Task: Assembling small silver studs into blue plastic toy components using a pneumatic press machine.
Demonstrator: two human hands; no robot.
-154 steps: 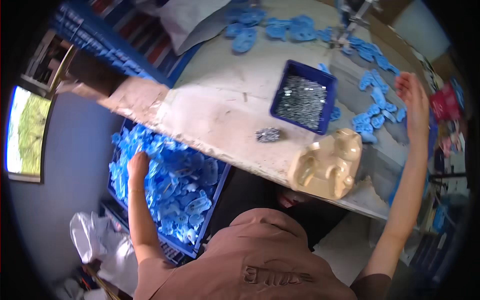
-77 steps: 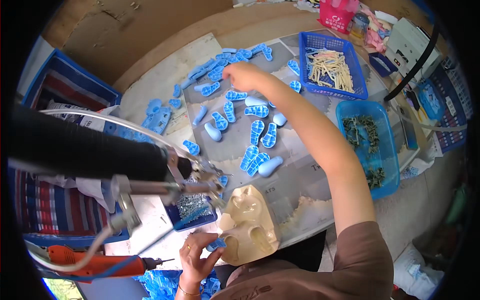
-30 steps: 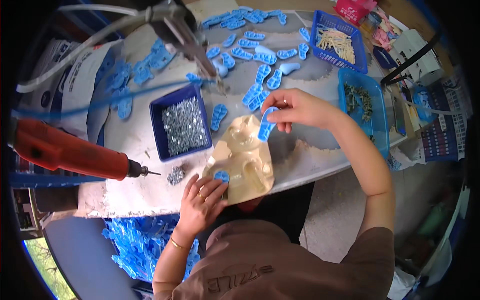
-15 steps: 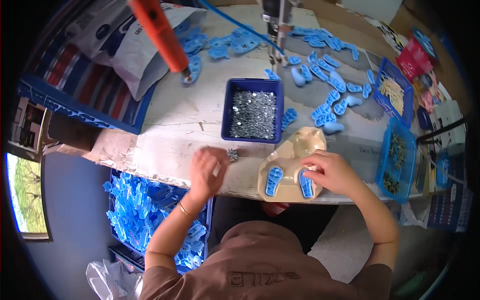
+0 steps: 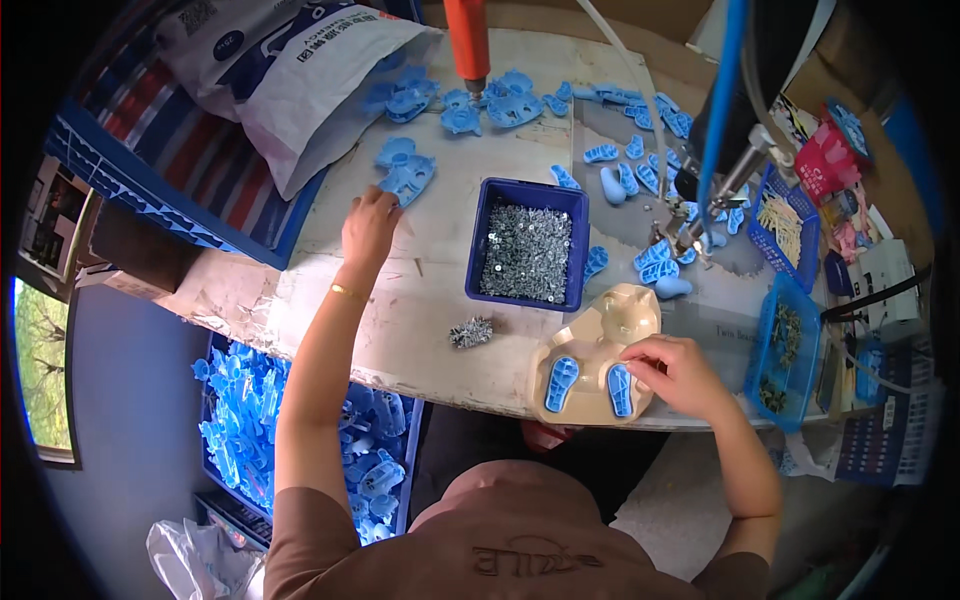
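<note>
My left hand [image 5: 369,232] reaches out at the far left of the table, its fingers closed on the near edge of a light-blue moulded plastic shell [image 5: 407,178]. In front of me a tan moulded fixture [image 5: 600,335] lies at the table's front edge. Two blue foot-shaped plastic pieces sit in it, a left piece [image 5: 563,384] and a right piece [image 5: 620,389]. My right hand [image 5: 680,378] is at the fixture's right side, thumb and fingers pinched just above the right piece. Whatever is in that pinch is too small to make out.
A dark-blue tray [image 5: 477,250] of small screws stands mid-table, with a loose screw pile [image 5: 471,332] before it. An orange screwdriver [image 5: 467,45] and a metal-jointed arm [image 5: 745,165] hang above. Blue parts lie behind; a crate of blue parts [image 5: 240,420] stands below left.
My left hand has moved from beside the screw pile out to the far left, onto the blue shell. My right hand stays at the fixture. The view has shifted.
</note>
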